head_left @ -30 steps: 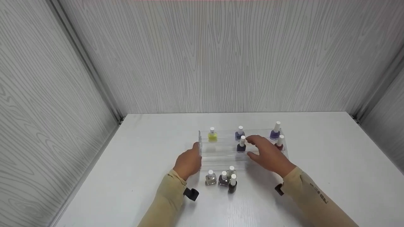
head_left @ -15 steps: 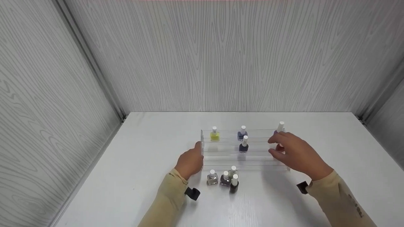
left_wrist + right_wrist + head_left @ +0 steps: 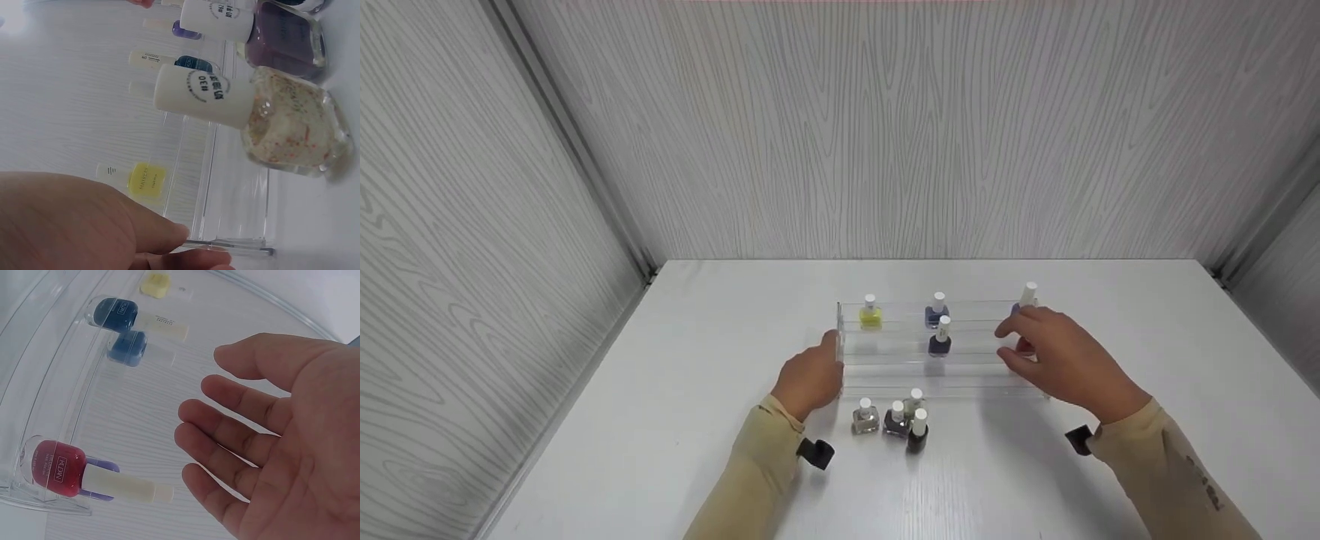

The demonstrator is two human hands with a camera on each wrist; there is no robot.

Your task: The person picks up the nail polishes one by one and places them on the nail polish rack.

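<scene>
A clear tiered acrylic rack (image 3: 885, 358) stands on the white table. It carries a yellow bottle (image 3: 870, 314), a blue bottle (image 3: 936, 312), a dark blue bottle (image 3: 941, 340), a purple bottle (image 3: 1026, 298) and a red bottle (image 3: 55, 468). My left hand (image 3: 808, 377) holds the rack's left end wall, with fingertips (image 3: 177, 230) on either side of its edge. My right hand (image 3: 1009, 345) hovers with its fingers (image 3: 225, 417) spread at the rack's right end, just off the red bottle's white cap, touching nothing.
Several loose bottles stand in front of the rack: a clear glitter one (image 3: 865, 417), a mauve one (image 3: 895, 422) and a dark one (image 3: 917, 433). Grey wood-grain walls (image 3: 885, 135) close in the table at the back and both sides.
My right hand moved from beside the dark blue bottle in the rack's middle to the rack's right end, then nearly stopped. The left hand stayed at the left end.
</scene>
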